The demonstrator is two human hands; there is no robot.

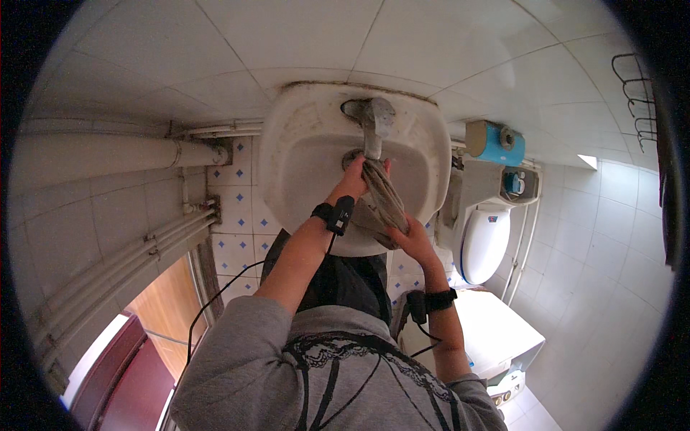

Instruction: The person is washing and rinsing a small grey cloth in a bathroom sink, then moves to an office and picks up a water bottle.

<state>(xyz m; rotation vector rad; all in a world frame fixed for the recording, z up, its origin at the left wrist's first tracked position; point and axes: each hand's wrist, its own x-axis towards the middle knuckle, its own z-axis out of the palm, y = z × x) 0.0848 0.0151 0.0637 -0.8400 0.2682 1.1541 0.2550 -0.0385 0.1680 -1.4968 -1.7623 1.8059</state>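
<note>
Both hands (355,176) (412,238), fingers curled closed, grip a twisted grey cloth (388,199) over the white washbasin (305,179), beside its tap (373,133).

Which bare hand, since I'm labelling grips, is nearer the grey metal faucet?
The left hand, gripping bunched grey cloth by the faucet; the right hand holds it farther away.

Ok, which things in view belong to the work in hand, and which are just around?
In use:
- grey-brown cloth, held by left hand and right hand
- faucet, just above the cloth
- sink beneath

Just around:
- toilet
- blue box
- white appliance with knobs
</note>
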